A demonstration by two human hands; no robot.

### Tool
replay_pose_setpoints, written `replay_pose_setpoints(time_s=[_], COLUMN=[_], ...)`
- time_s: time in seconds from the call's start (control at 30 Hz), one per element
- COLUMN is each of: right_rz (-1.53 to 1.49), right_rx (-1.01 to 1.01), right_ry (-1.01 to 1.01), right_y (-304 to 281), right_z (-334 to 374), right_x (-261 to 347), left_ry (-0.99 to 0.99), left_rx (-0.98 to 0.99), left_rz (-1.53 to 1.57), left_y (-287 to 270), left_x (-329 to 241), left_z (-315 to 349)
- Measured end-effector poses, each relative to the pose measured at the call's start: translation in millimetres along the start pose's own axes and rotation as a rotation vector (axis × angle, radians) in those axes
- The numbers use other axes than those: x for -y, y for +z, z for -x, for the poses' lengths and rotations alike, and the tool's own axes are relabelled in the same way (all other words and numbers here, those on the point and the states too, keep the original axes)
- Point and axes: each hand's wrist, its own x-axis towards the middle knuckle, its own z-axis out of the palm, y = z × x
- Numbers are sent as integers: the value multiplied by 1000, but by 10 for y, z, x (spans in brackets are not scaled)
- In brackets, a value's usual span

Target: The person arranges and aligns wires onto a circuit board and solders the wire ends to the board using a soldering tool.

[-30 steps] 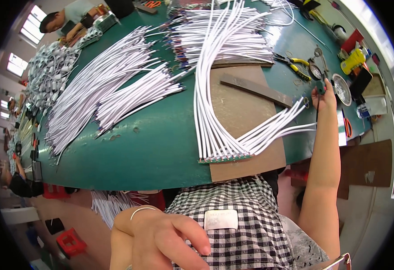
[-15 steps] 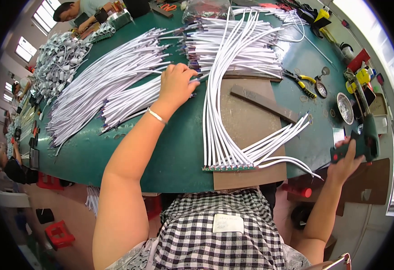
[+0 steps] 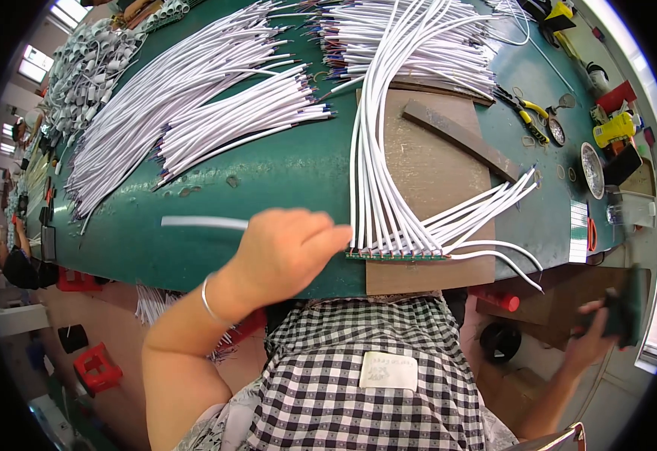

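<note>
While the left hand (image 3: 287,254) is curled round a single white, round-sectioned cable (image 3: 204,222), the right hand (image 3: 593,338) grips a dark green handheld tool (image 3: 629,308), blurred, at the far right of the scene. The two hands are well apart.

The held cable lies roughly level above the near part of the green table (image 3: 283,180), its free end sticking out to the left of the fist; its other end is hidden by the fingers. Just to the right of the left hand runs a narrow green strip with a row of joints (image 3: 396,256), its right part over a flat brown board (image 3: 433,278). Whether the fingertips touch the strip, I cannot tell.

From the strip, a row of attached white cables (image 3: 373,173) rises toward the far side, while others bend off to the right, two of them reaching toward the right hand but well short of it. Beyond the left hand, on the left, lies a bundle of loose white cables with dark tips (image 3: 242,120).
</note>
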Motion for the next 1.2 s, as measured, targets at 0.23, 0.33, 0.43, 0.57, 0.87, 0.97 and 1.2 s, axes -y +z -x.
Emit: replay_pose_setpoints(time_s=[0.23, 0.33, 0.43, 0.57, 0.87, 0.97, 1.2], right_rz=[-748, -684, -597, -443, -392, -395, -391], right_rx=[342, 480, 599, 752, 894, 885, 915], right_ry=[382, 422, 326, 286, 291, 301, 310], right_y=[1221, 1256, 1209, 1139, 985, 1019, 1117], right_z=[1307, 1401, 1396, 1370, 1416, 1401, 1328], right_x=[-120, -77, -70, -17, -263, -228, -52], left_ry=[-243, -231, -148, -164, -267, -271, -158], left_rx=[-116, -115, -31, -26, 39, 49, -100], left_rz=[141, 141, 117, 146, 297, 289, 151], left_y=[358, 407, 347, 375, 320, 316, 383], left_x=[-169, -162, -118, -95, -75, -79, -100], left_z=[472, 440, 427, 454, 384, 390, 488])
